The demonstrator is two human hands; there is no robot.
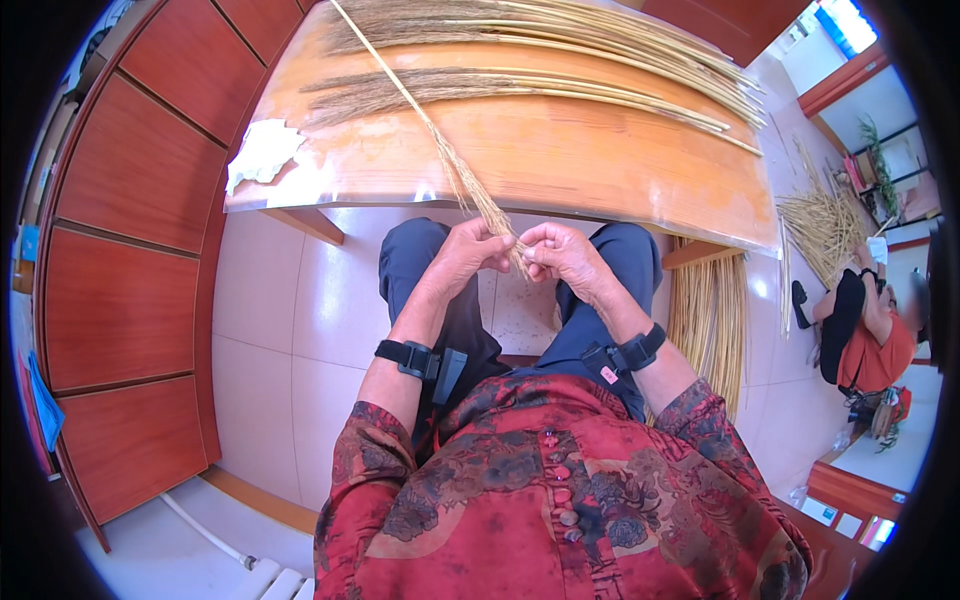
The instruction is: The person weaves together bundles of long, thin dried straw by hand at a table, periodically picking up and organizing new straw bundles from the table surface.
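A single dried broom-grass stalk [452, 168] slants across the table's near edge, its thin bare stem pointing away to the upper left and its feathery head toward me. My left hand [472, 250] is closed around the tip of that head, above my lap. Close beside it, my right hand [563, 258] pinches the same bristly end, thumb and forefinger together. The fingers hide the very tip. Beyond them, more broom-grass stalks [600, 38] lie side by side on the wooden table [600, 150], heads to the left and stems to the right.
Crumpled white paper [264, 153] lies at the table's left corner. Red-brown cabinets [130, 300] line the left. Bundled stalks [708, 325] rest under the table's right end, with another heap [822, 228] on the floor. A person in orange [875, 350] sits at far right.
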